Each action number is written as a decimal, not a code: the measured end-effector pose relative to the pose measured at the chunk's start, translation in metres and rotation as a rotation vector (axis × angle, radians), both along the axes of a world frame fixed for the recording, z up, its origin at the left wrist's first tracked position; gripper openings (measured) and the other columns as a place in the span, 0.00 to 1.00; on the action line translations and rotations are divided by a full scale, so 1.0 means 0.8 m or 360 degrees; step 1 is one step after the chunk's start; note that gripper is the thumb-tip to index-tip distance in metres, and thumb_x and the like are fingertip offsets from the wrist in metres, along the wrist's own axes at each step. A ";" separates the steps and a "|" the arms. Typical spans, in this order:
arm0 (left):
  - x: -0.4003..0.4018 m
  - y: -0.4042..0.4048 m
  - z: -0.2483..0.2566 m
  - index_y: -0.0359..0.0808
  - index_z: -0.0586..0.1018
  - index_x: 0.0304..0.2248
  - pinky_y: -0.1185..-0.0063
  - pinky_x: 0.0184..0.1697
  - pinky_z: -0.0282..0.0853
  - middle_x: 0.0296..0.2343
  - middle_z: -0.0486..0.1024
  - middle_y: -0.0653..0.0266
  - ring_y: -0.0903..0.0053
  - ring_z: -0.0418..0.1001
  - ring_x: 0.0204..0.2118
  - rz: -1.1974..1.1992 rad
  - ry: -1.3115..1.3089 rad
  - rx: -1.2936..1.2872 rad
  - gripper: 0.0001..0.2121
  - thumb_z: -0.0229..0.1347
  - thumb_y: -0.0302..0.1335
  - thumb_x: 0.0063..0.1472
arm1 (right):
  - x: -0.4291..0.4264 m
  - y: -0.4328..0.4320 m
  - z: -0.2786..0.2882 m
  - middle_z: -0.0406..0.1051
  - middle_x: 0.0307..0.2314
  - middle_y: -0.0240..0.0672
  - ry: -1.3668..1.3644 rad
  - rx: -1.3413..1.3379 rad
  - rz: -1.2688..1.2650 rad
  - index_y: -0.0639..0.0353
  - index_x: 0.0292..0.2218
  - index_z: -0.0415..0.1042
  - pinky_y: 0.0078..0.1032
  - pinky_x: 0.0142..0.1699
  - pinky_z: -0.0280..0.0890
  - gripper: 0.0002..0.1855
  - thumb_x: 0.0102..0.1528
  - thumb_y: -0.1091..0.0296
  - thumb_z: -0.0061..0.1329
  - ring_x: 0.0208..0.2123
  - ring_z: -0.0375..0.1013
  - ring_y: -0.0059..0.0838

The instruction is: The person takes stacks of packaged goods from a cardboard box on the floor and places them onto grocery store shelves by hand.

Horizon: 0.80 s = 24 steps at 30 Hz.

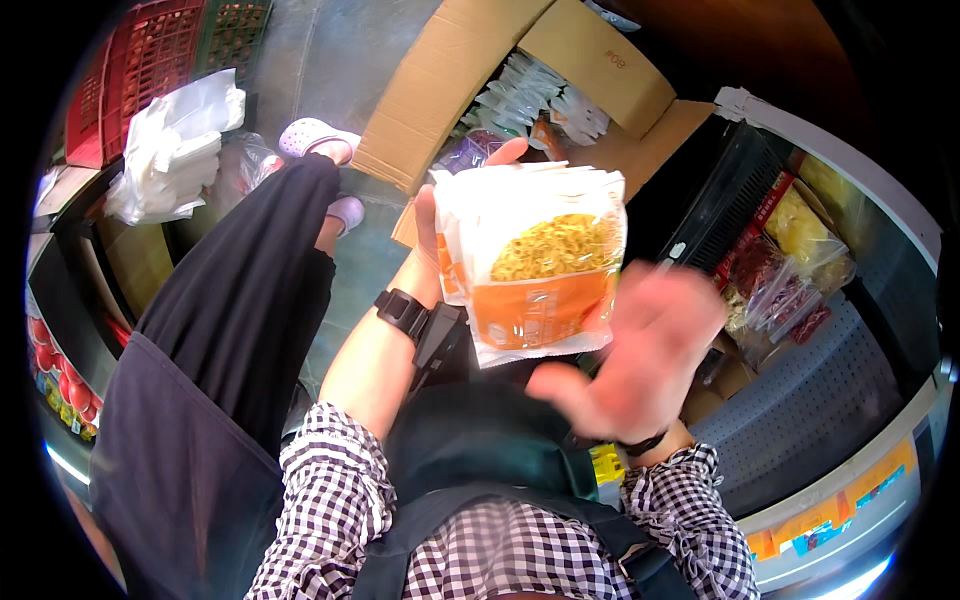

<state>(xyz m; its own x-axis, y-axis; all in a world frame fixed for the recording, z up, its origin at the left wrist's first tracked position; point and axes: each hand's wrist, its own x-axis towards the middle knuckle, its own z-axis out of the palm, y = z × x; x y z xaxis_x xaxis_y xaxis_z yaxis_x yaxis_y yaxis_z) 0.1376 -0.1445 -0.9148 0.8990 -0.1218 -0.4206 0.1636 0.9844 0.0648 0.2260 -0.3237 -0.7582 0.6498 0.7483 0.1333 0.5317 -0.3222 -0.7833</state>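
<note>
A stack of flat plastic food packets [544,262], white and orange with yellow dried pieces showing through a window, is held up in front of my chest. My left hand [429,217] grips the stack from its left side and from behind, with fingertips showing at the top edge. Just right of the packets, my right hand [637,356] is blurred by motion, thumb and fingers apart, with nothing seen in it. Beyond the stack lies an opened cardboard box [420,97] holding many clear and white packets [521,94] and a purple one [472,150].
At right, a refrigerated display case [806,382] holds bagged dried foods [780,285] on a perforated shelf. White plastic bags [176,161] lie at left near a red crate [154,67]. Another person's leg in dark cloth [247,300] and light clogs [315,137] are close on the left.
</note>
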 end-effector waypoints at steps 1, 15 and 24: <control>0.010 -0.005 0.011 0.38 0.50 0.66 0.60 0.63 0.60 0.58 0.64 0.48 0.57 0.63 0.60 -0.0032 -0.0007 -0.0022 0.60 0.66 0.62 0.41 | 0.007 -0.002 -0.011 0.59 0.53 0.47 0.0217 -0.0040 -0.0263 0.65 0.54 0.61 0.35 0.54 0.64 0.47 0.40 0.52 0.70 0.52 0.66 0.39; 0.060 -0.058 0.205 0.44 0.47 0.67 0.69 0.64 0.56 0.59 0.60 0.63 0.71 0.59 0.62 -0.0607 -0.0034 0.0321 0.41 0.43 0.60 0.64 | -0.013 -0.104 0.011 0.62 0.58 0.44 0.2729 0.1250 -0.0633 0.61 0.67 0.42 0.35 0.64 0.58 0.68 0.31 0.62 0.68 0.59 0.64 0.42; 0.037 -0.091 0.359 0.40 0.44 0.67 0.69 0.65 0.53 0.60 0.57 0.55 0.67 0.57 0.64 -0.0463 -0.0401 0.0844 0.58 0.60 0.64 0.47 | -0.038 -0.169 0.112 0.65 0.56 0.46 0.2431 0.1769 -0.0704 0.63 0.64 0.51 0.40 0.60 0.64 0.55 0.42 0.55 0.64 0.55 0.69 0.44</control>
